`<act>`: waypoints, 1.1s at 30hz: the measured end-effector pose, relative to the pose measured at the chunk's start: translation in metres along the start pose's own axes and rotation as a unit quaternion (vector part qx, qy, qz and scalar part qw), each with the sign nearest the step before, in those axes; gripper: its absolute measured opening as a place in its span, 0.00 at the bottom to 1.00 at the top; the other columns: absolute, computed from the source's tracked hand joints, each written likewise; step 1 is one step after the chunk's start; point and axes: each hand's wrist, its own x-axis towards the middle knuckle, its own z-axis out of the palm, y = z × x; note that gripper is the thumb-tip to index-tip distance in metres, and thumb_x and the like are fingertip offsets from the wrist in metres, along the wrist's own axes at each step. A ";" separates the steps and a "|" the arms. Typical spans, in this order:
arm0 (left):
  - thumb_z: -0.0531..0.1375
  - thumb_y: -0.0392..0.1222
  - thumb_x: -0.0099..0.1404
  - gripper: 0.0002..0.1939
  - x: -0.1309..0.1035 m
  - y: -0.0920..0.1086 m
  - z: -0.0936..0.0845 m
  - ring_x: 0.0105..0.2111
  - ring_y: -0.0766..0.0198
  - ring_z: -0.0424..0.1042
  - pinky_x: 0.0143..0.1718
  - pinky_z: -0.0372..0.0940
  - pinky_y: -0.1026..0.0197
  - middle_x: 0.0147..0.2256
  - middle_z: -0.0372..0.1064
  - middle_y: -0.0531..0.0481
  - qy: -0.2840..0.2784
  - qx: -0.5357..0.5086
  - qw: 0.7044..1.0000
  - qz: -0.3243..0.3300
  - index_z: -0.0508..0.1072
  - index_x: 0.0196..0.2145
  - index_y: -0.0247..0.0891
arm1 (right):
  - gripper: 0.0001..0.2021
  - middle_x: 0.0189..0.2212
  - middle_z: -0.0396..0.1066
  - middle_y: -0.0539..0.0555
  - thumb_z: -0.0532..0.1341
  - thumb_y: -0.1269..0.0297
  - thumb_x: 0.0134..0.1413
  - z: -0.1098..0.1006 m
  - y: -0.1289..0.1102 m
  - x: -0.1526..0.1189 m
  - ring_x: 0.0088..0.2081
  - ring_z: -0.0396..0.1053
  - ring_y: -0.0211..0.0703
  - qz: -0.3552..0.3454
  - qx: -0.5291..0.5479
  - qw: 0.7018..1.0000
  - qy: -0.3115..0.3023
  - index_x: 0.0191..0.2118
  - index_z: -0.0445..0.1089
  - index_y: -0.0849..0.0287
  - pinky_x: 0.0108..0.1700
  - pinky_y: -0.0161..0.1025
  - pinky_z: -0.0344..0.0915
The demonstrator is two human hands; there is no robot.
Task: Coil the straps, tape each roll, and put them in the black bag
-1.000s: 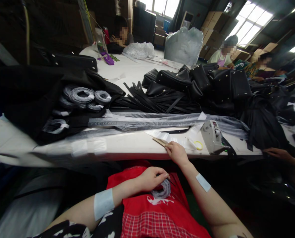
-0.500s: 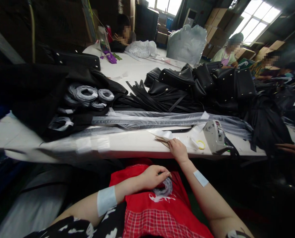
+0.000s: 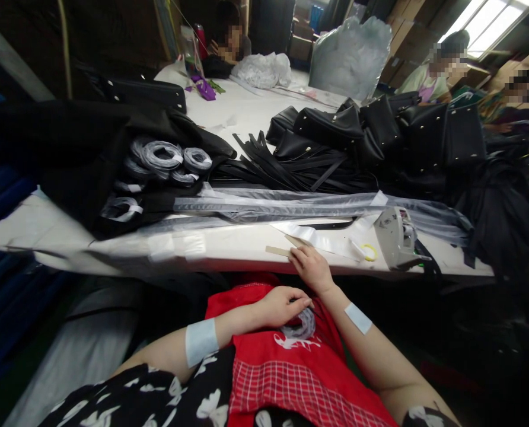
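My left hand [image 3: 284, 307] is closed over a coil [image 3: 305, 325] of clear, greyish strip, held low against my red apron [image 3: 286, 370]. Its fingers cover the coil's upper side. My right hand [image 3: 313, 270] pinches flat tan strips [image 3: 277, 251] at the front edge of the white table [image 3: 229, 252]. One strip points left, and another angles up toward a white paper strip [image 3: 322, 238] just behind my fingers. To the right of that hand lie a yellow ring [image 3: 370, 252] and a grey-white desktop device [image 3: 391, 231], whose kind I cannot make out.
Long clear-wrapped strips [image 3: 255, 209] run along the table. Behind them are loose black straps [image 3: 286, 169] and black bags [image 3: 331, 126]. More coils [image 3: 160, 155] rest on black fabric at left. Several people sit beyond the table, including a person in pale green [image 3: 418, 80].
My view has shifted, so the table appears farther right and higher. My right hand has moved slightly left along the table edge, and the tan strips are spread further apart. The left hand keeps the coil.
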 end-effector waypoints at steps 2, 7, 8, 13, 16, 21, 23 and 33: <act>0.53 0.43 0.67 0.15 0.000 0.000 0.000 0.39 0.62 0.75 0.44 0.67 0.65 0.39 0.79 0.48 -0.003 0.001 1.000 -0.006 0.79 0.40 0.36 | 0.11 0.40 0.74 0.55 0.56 0.60 0.65 -0.001 0.002 -0.001 0.43 0.68 0.43 0.002 0.016 1.000 -0.003 0.45 0.75 0.54 0.44 0.36 0.63; 0.53 0.43 0.67 0.16 0.000 0.000 0.001 0.40 0.62 0.75 0.46 0.66 0.64 0.40 0.78 0.48 -0.008 -0.004 1.000 -0.003 0.79 0.40 0.36 | 0.10 0.40 0.75 0.54 0.57 0.62 0.65 -0.002 0.006 0.001 0.43 0.69 0.42 0.004 0.046 0.999 -0.021 0.43 0.77 0.53 0.44 0.35 0.64; 0.53 0.43 0.67 0.16 0.000 -0.001 0.000 0.40 0.62 0.75 0.46 0.66 0.65 0.40 0.78 0.48 -0.007 -0.005 1.000 -0.003 0.79 0.40 0.36 | 0.10 0.40 0.75 0.54 0.58 0.62 0.64 -0.003 0.007 0.002 0.43 0.69 0.42 0.003 0.050 0.998 -0.026 0.43 0.77 0.53 0.44 0.35 0.65; 0.52 0.44 0.68 0.16 0.001 0.000 0.001 0.39 0.62 0.75 0.45 0.66 0.65 0.40 0.78 0.48 -0.009 -0.005 1.000 -0.006 0.79 0.40 0.35 | 0.10 0.41 0.75 0.55 0.58 0.62 0.64 -0.009 0.010 0.007 0.43 0.69 0.43 -0.010 0.060 0.996 -0.057 0.41 0.78 0.53 0.45 0.37 0.65; 0.52 0.44 0.68 0.17 0.002 0.000 0.001 0.40 0.62 0.75 0.45 0.66 0.65 0.40 0.78 0.47 -0.010 -0.003 1.000 -0.001 0.79 0.40 0.35 | 0.10 0.41 0.75 0.55 0.58 0.63 0.64 -0.013 0.010 0.010 0.43 0.69 0.44 -0.017 0.058 0.995 -0.076 0.41 0.78 0.54 0.45 0.38 0.65; 0.52 0.44 0.68 0.17 0.003 -0.001 0.000 0.40 0.62 0.75 0.45 0.66 0.64 0.39 0.78 0.47 -0.010 0.000 1.000 -0.001 0.79 0.40 0.35 | 0.10 0.42 0.75 0.56 0.58 0.63 0.64 -0.018 0.008 0.014 0.42 0.69 0.44 -0.027 0.053 0.993 -0.106 0.40 0.78 0.55 0.44 0.38 0.65; 0.52 0.44 0.68 0.17 0.003 -0.001 0.000 0.40 0.62 0.75 0.45 0.66 0.64 0.40 0.78 0.48 -0.011 0.001 1.000 -0.004 0.79 0.40 0.36 | 0.11 0.42 0.75 0.56 0.57 0.64 0.65 -0.020 0.007 0.015 0.42 0.69 0.44 -0.028 0.051 0.992 -0.114 0.40 0.78 0.55 0.43 0.38 0.65; 0.53 0.44 0.68 0.16 0.002 0.000 -0.001 0.40 0.62 0.75 0.44 0.67 0.65 0.39 0.79 0.49 -0.010 0.004 1.000 -0.005 0.79 0.40 0.37 | 0.12 0.40 0.74 0.56 0.55 0.66 0.65 -0.033 0.000 0.021 0.41 0.69 0.44 -0.030 0.040 0.989 -0.142 0.39 0.77 0.55 0.45 0.38 0.65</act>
